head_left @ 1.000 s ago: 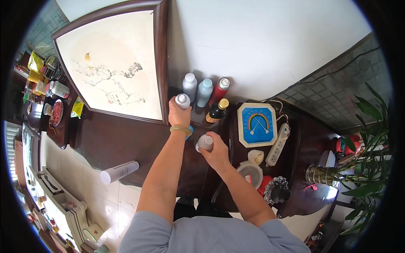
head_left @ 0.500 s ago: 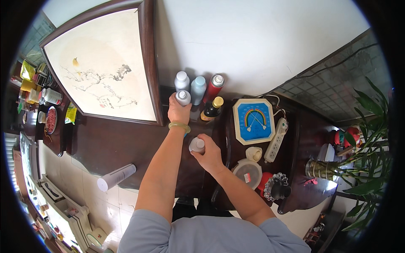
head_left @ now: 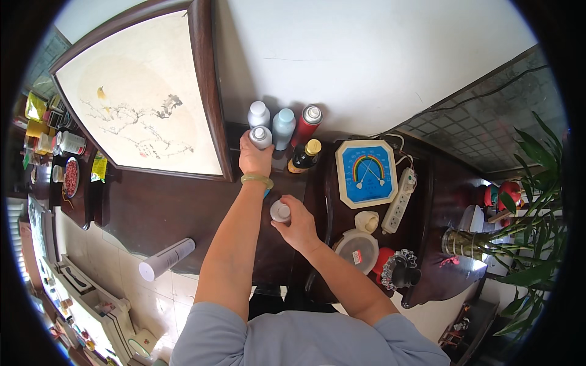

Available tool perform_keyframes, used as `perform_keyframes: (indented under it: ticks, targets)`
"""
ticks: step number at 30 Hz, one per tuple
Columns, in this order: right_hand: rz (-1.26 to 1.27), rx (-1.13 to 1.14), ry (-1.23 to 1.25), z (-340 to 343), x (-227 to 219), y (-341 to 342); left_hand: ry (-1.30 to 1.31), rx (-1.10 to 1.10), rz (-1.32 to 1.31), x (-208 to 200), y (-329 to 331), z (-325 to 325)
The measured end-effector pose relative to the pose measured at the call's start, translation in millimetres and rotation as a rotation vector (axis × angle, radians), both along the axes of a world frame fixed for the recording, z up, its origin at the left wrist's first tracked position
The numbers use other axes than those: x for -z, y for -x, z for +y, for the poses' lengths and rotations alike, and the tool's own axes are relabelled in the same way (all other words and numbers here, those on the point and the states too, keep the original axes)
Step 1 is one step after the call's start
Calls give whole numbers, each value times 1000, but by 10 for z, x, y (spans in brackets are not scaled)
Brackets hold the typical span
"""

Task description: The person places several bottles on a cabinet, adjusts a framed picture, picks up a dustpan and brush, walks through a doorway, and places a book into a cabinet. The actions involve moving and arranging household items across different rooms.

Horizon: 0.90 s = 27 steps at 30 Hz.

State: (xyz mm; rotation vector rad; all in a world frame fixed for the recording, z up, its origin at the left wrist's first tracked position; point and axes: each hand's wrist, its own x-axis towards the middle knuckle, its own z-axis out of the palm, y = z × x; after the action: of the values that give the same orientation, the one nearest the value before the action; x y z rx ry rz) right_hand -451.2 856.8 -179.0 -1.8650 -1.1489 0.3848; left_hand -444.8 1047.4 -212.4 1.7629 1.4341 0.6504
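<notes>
Working over the dark table (head_left: 165, 201), I judge the step in hand to be handling the bottles — the left hand's (head_left: 255, 160) fingers are curled around a grey-white bottle (head_left: 260, 135), with the pale-blue bottle (head_left: 284, 128) just beyond and right of them. Nearer the body, the right hand's (head_left: 297, 226) fingers are part-closed around a pale round-topped object (head_left: 281, 212), bottle or cap I can't tell — any next move calls for a steady grip clear of neighbours.
</notes>
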Motion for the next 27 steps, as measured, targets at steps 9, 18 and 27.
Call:
perform_keyframes:
  ticks: [9, 18, 27]
  targets:
    - [-21, -23, -23, 15, 31, -3, 14, -130, 30, -125, 61, -12]
    - [-40, -41, -40, 16, 89, 11, 50, -297, -26, -73, -48, 46]
    - [-11, -32, -23, -16, 37, 0, 85, -403, -110, 380, 42, -45]
